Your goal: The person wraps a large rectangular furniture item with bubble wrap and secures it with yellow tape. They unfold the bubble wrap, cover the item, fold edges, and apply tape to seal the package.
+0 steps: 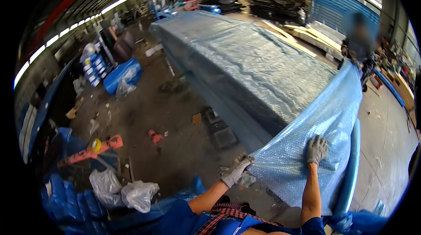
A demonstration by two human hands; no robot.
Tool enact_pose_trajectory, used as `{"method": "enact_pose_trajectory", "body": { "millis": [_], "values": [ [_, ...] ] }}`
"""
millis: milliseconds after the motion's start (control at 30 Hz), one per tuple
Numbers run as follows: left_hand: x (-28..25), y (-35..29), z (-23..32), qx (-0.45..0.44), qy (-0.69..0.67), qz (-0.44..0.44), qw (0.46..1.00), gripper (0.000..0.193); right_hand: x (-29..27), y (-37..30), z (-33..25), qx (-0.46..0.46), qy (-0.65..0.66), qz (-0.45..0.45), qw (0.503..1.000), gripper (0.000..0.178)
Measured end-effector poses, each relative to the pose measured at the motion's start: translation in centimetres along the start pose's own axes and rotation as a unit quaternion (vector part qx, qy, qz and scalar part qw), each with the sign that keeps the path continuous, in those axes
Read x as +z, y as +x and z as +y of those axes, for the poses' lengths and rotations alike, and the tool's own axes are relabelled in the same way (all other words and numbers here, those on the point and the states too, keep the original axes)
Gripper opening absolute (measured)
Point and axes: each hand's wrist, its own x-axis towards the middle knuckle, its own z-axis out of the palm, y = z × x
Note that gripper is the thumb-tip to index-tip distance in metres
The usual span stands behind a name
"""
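A sheet of blue bubble wrap (289, 156) hangs across the near end of a long, low structure. More of the translucent bluish wrap (245, 46) covers that structure's top and side. My left hand (237, 171), in a grey glove, is closed on the sheet's left edge. Spread flat against the sheet's face is my right hand (316, 149), also gloved, with its fingers apart. At the far right a person (360, 44) stands by the sheet's upper corner; whether their hands grip it is hard to make out.
A blue roll (353, 169) stands along the sheet's right side. Clear plastic bags (139, 195) and blue bundles (66, 200) lie at lower left, near an orange-red beam (90, 151). Dark blocks (222, 132) rest on the floor beside the structure. Yellowish boards (318, 37) lie behind it.
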Motion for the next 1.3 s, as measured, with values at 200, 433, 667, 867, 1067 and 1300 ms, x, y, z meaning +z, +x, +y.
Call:
{"method": "enact_pose_trajectory", "body": {
  "millis": [200,433,667,867,1067,1300],
  "values": [
    [1.6,-0.1,0.7,-0.060,-0.125,0.026,0.990,0.012,-0.3,-0.1,-0.7,-0.013,-0.025,0.023,0.999,0.054],
    [1.5,0.0,2.7,-0.082,-0.116,0.005,0.990,0.010,-0.3,0.1,-1.8,-0.009,-0.050,0.009,0.999,0.053],
    [0.6,0.5,3.0,-0.093,-0.031,-0.010,0.995,0.009,0.0,0.1,-1.9,-0.005,-0.054,0.008,0.998,0.052],
    [0.8,0.8,1.2,-0.031,-0.085,-0.001,0.996,0.007,-0.5,0.2,-1.5,-0.004,-0.060,-0.022,0.998,0.052],
    [1.0,0.8,1.6,-0.078,-0.113,-0.006,0.991,0.007,-1.3,0.5,-1.7,-0.012,-0.041,-0.036,0.998,0.054],
    [1.2,-0.1,3.4,-0.106,-0.144,0.016,0.984,0.006,-0.9,0.8,-1.6,-0.010,-0.024,-0.065,0.998,0.055]
  ]
}}
